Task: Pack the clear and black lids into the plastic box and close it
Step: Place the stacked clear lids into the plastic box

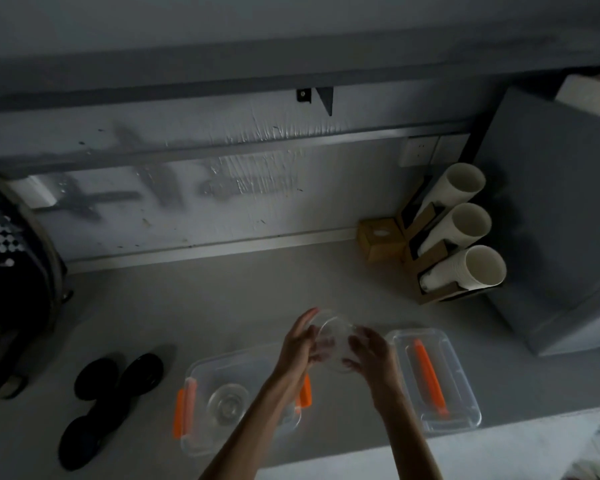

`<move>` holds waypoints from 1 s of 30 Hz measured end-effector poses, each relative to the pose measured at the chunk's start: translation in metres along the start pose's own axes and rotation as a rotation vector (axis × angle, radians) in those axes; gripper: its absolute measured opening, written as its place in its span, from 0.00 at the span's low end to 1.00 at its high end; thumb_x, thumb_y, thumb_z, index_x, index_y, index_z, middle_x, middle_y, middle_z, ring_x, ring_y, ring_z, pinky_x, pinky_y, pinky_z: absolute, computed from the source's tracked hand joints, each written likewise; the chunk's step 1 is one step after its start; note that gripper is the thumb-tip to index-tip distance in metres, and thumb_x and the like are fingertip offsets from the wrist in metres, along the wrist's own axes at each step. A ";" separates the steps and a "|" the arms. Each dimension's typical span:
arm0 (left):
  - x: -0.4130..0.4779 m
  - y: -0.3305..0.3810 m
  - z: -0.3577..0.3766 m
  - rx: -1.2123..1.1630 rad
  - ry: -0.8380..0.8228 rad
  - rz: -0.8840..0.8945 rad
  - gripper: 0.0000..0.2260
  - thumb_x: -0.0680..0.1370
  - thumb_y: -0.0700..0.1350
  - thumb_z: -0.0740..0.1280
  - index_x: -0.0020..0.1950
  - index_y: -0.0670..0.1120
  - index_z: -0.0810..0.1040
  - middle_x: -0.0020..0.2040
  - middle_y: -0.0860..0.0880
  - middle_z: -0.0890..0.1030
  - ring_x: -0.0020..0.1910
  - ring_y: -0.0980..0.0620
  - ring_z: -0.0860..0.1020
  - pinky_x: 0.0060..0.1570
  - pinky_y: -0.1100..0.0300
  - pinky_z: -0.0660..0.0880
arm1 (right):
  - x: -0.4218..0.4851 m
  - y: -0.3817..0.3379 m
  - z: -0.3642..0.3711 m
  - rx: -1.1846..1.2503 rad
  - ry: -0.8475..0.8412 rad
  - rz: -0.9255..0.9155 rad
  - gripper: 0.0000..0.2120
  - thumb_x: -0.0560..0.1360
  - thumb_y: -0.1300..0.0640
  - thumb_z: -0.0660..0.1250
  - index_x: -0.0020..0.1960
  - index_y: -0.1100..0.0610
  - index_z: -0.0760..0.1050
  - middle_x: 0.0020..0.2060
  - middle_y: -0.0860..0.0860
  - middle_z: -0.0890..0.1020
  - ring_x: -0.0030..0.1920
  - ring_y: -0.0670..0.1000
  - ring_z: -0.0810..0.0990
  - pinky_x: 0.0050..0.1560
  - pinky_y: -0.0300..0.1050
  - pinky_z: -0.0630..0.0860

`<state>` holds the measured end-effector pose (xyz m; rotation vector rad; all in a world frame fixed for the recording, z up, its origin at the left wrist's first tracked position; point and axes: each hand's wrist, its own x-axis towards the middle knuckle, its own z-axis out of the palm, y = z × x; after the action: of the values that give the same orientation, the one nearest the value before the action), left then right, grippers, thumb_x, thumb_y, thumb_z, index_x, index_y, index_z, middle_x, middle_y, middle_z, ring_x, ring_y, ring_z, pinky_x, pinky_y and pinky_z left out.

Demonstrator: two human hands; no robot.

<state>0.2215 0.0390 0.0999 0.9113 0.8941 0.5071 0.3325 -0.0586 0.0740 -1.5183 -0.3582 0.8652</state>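
Left hand (300, 344): raised at lower centre of the frame, fingers curled around the left edge of a clear lid (335, 337).
Right hand (369, 351): raised just right of the left hand, fingers bent onto the right edge of the same lid.
Clear lid: held between both hands above the counter (222, 299), tilted, over the gap between the box and its cover.
Plastic box (236, 396): set open on the counter at lower centre, partly crossed by the left forearm; orange latches are seen at its left and right ends.
Second clear lid (227, 403): laid inside the box, on its floor.
Box cover (433, 375): laid on the counter at lower right, apart from the box, with an orange handle along its middle.
Black lids (118, 386): grouped on the counter at lower left, some overlapping; the exact count cannot be told in the dim light.
Paper cup stacks (465, 230): three, laid slanted in a cardboard holder at right of the frame.
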 end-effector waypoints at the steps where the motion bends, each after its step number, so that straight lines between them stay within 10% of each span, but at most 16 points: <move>1: -0.006 0.000 -0.002 -0.025 -0.008 0.015 0.16 0.83 0.38 0.57 0.68 0.51 0.72 0.55 0.40 0.80 0.39 0.51 0.84 0.31 0.62 0.79 | -0.005 -0.003 0.006 -0.059 0.020 -0.008 0.10 0.77 0.64 0.66 0.58 0.59 0.78 0.47 0.57 0.83 0.46 0.57 0.82 0.40 0.49 0.78; 5: -0.023 -0.002 -0.009 -0.127 -0.010 0.053 0.15 0.83 0.40 0.56 0.69 0.48 0.71 0.59 0.35 0.80 0.48 0.40 0.82 0.38 0.55 0.82 | -0.024 -0.010 0.025 -0.266 0.085 -0.077 0.09 0.76 0.62 0.66 0.55 0.56 0.81 0.43 0.52 0.84 0.43 0.54 0.82 0.40 0.44 0.76; 10: -0.039 0.001 -0.023 -0.150 -0.011 0.057 0.16 0.82 0.38 0.56 0.68 0.48 0.72 0.41 0.50 0.85 0.38 0.48 0.81 0.37 0.57 0.77 | -0.043 -0.020 0.021 0.167 -0.030 0.098 0.09 0.76 0.67 0.66 0.48 0.55 0.80 0.38 0.52 0.83 0.37 0.50 0.82 0.39 0.45 0.79; 14: -0.043 0.006 -0.027 -0.159 -0.037 0.010 0.14 0.83 0.43 0.56 0.65 0.55 0.73 0.56 0.48 0.83 0.43 0.47 0.82 0.44 0.55 0.76 | -0.046 -0.028 0.012 0.296 -0.148 0.175 0.07 0.77 0.64 0.66 0.42 0.56 0.78 0.29 0.49 0.78 0.28 0.44 0.78 0.35 0.40 0.79; 30: -0.040 0.000 -0.051 -0.600 -0.397 -0.144 0.17 0.77 0.39 0.58 0.62 0.51 0.78 0.63 0.38 0.80 0.60 0.35 0.79 0.62 0.29 0.69 | -0.046 -0.031 -0.008 0.358 -0.156 0.178 0.09 0.71 0.60 0.71 0.51 0.59 0.77 0.45 0.58 0.85 0.46 0.56 0.85 0.50 0.53 0.81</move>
<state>0.1564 0.0341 0.1023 0.3722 0.4002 0.4152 0.3161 -0.0906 0.1168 -1.1654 -0.1695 1.1276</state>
